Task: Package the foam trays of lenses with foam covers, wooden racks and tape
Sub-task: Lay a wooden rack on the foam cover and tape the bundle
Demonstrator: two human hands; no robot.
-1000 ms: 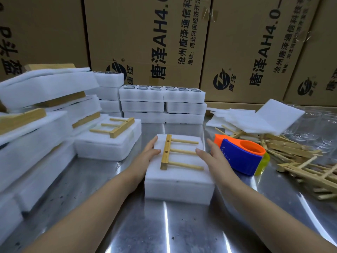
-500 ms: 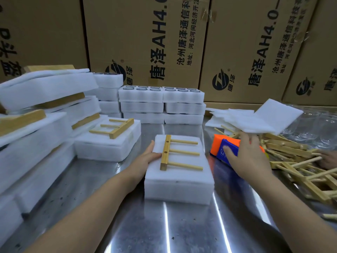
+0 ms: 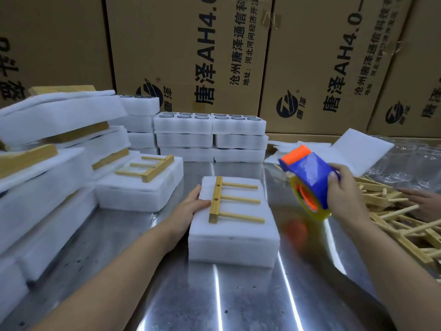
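Cardboard cartons (image 3: pixel 191 56) printed with dark characters stand in a row along the far edge, the largest things in view. Before them runs the steel worktop (image 3: pixel 238 302), shiny and streaked with light. On its left, finished foam packs (image 3: pixel 47 168) lie heaped, wooden strips showing between the layers. At the far middle, open foam trays (image 3: pixel 210 125) are stacked three high in two columns; the top ones hold round lenses (image 3: pixel 186 114) seated in their pockets. Left of centre sits a covered pack with a rack (image 3: pixel 148 168) on top.

Near the middle lies the foam tray stack (image 3: pixel 233 237), capped by a foam cover, with a wooden rack (image 3: pixel 235 203) resting flat on it, its three pegs pointing right. At the far right, loose foam sheets (image 3: pixel 358 149) overlap a pile of spare racks (image 3: pixel 393 223), where another person's hand (image 3: pixel 422 201) reaches in; clear plastic lies beyond.

The left hand (image 3: pixel 191 209) rests against the stack's left edge, fingers held together on the cover just beside the rack's bar. The right hand (image 3: pixel 346 194) holds the blue and orange tape dispenser (image 3: pixel 310 180) above the worktop, right of the stack, fingers curled round its body, the yellowish tape roll facing down.
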